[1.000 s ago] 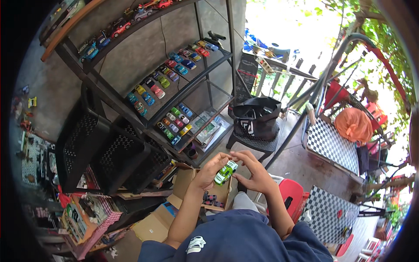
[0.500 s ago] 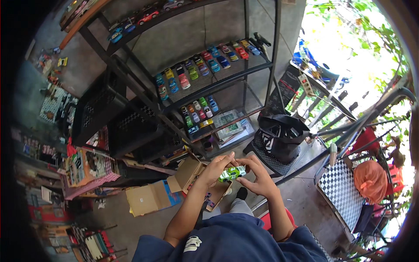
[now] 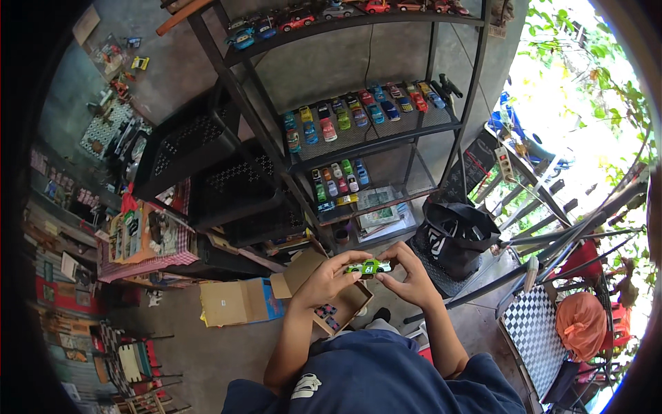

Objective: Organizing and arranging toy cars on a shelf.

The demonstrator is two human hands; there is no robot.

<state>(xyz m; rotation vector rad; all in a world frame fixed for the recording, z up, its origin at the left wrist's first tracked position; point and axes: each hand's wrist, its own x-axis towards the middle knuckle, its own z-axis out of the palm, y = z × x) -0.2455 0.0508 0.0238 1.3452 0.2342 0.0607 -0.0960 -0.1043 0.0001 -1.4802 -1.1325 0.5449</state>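
Note:
Between both hands I hold a small green and white toy car [image 3: 369,268], its side facing me. My left hand [image 3: 327,277] pinches one end of it, fingers behind and thumb in front. At the other end, my right hand [image 3: 408,276] grips it the same way. Below the hands, an open cardboard box [image 3: 355,301] holds several small dark toy cars [image 3: 327,316]. Ahead stands a black metal rack, its middle shelf [image 3: 376,141] lined with rows of colourful toy cars [image 3: 326,123]. More toy cars [image 3: 336,181] sit on the lower shelf.
Black plastic trays [image 3: 231,186] are stacked left of the rack. A black bag [image 3: 455,234] stands to its right. A flattened box [image 3: 238,302] lies on the floor at left. At far right is a checkered table [image 3: 531,328] with an orange plastic bag [image 3: 580,326].
The toy car has been turned from a tilt to level, showing its side. Both hands have risen slightly, and the view has shifted so the rack sits further right.

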